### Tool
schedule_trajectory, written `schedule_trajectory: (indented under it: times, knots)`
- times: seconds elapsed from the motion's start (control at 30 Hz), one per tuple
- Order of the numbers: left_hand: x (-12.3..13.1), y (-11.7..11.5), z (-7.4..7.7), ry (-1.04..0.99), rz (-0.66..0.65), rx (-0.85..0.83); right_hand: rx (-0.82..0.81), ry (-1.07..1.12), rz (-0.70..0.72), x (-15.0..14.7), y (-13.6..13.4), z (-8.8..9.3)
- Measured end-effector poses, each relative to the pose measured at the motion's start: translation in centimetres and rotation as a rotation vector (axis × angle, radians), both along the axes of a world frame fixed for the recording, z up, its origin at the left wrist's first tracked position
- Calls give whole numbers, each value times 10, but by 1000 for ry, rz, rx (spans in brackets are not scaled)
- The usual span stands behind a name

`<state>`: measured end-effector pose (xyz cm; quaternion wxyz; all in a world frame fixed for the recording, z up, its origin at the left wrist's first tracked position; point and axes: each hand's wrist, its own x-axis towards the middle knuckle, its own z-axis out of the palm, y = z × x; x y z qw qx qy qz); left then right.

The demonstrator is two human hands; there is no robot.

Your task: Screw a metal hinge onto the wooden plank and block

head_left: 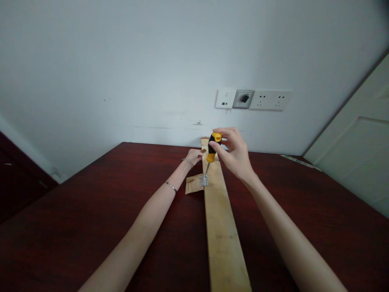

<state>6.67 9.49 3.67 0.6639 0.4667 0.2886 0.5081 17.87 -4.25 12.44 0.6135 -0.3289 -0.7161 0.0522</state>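
A long pale wooden plank (223,231) lies lengthwise on a dark red-brown table (91,211). My right hand (234,154) is closed round the yellow-and-black handle of a screwdriver (212,147), held upright. Its tip rests on a small metal hinge (203,180) at the plank's left edge. The hinge joins a small wooden piece (193,184) lying beside the plank. My left hand (194,155) grips the plank's left edge farther back, fingers curled on the wood. Thin bracelets circle my left wrist and forearm.
A white wall (152,61) rises behind the table, carrying a row of sockets and a switch (253,99). A white door (358,146) stands at the right. Dark furniture (18,174) shows at the left edge.
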Motion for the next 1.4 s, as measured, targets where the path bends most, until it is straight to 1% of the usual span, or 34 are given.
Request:
schedule_trajectory:
  times: [0.17,0.27,0.4,0.5,0.63,0.73,0.97,1.03,1.23,1.4]
  knots:
    - [-1,-5,6,37,-43,19,7,-11,83,2,-1,-1]
    - [-1,-5,6,45,-49,30,2,-16,92,3,2,-2]
    - [0,2,-2,79,-47,38,-2,-23,31,3,4,-2]
    - [1,11,-10,62,-57,46,-7,-24,-8,2,1,0]
    - [2,21,-16,6,-112,59,-1,-42,43,4,-3,2]
    - [2,23,-19,-29,-133,50,11,-63,63,5,-3,3]
    - [3,25,-27,-41,-77,-7,40,-26,-56,2,-2,2]
    - [3,26,-28,-42,-66,-16,29,-24,-36,2,-4,2]
    - [3,28,-29,-42,-43,-37,16,-32,117,7,-7,4]
    - [3,26,-27,-46,-36,-23,9,-61,123,9,-6,8]
